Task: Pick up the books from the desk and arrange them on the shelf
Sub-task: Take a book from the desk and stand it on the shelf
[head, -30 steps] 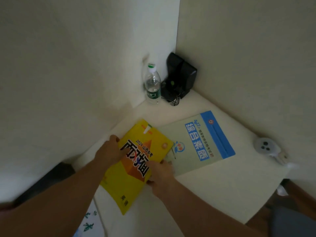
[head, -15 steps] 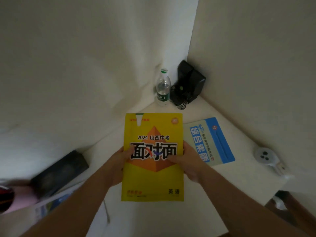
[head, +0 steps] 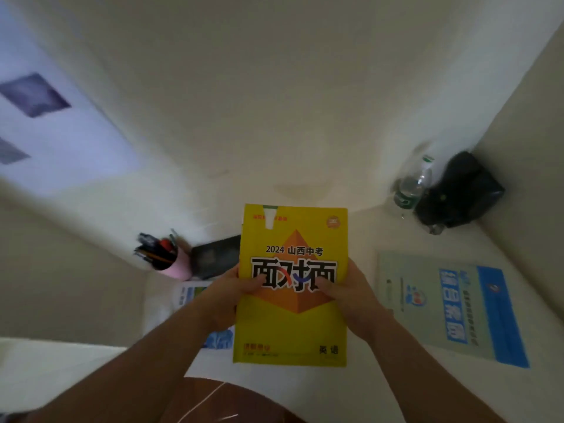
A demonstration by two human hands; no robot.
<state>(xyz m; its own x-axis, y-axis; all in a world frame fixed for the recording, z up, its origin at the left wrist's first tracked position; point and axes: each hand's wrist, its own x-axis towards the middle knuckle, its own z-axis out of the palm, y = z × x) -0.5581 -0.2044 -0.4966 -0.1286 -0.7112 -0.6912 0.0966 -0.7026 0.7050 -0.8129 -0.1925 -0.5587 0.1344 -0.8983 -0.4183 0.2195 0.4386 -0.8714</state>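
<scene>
**Two hands hold up a yellow book**

To the left of the yellow paper book (head: 293, 283) stands a pink round cup (head: 174, 268) full of pens. A flat black thing (head: 213, 258) lies just beside the cup, partly behind the book. The left hand (head: 227, 296) grips the book's left edge, thumb on the cover. The book is up in the air over the white desk (head: 381, 374), cover facing up. The right hand (head: 351, 296) grips its right edge. To the right of the book, a pale green and blue book (head: 451, 306) lies flat on the desk. Farther back stand a clear plastic bottle (head: 412, 187) and a black box (head: 457, 190), touching.
</scene>
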